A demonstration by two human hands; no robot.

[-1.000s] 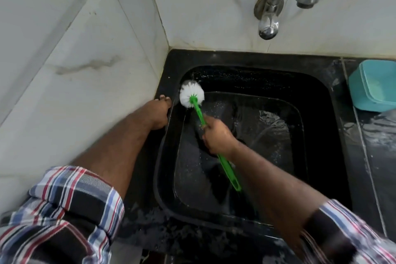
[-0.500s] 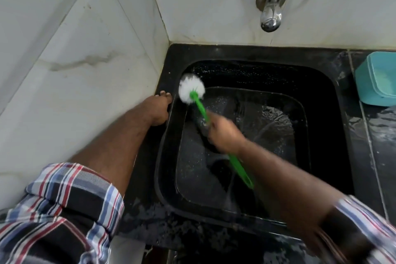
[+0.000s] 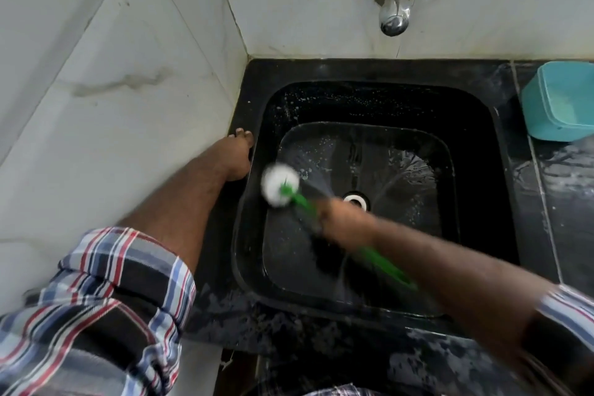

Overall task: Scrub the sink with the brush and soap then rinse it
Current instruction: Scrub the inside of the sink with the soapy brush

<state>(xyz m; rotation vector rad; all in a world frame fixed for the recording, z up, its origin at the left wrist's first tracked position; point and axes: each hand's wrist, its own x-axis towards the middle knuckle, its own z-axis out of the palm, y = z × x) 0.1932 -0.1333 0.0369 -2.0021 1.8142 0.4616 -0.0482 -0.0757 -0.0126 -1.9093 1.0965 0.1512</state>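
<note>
Right hand (image 3: 342,222) grips the brush (image 3: 291,193) mid-handle beside the drain (image 3: 356,200); its long axis runs from the head, left of the drain, back toward the sink's (image 3: 475,170) near-right. Left hand (image 3: 239,154) rests open on the sink's left rim.

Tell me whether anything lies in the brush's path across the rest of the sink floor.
Nothing visible does. The right hand grips the brush at the left side of the sink; the floor shows only water, soap flecks and the drain. The teal container sits outside, on the counter.
</note>
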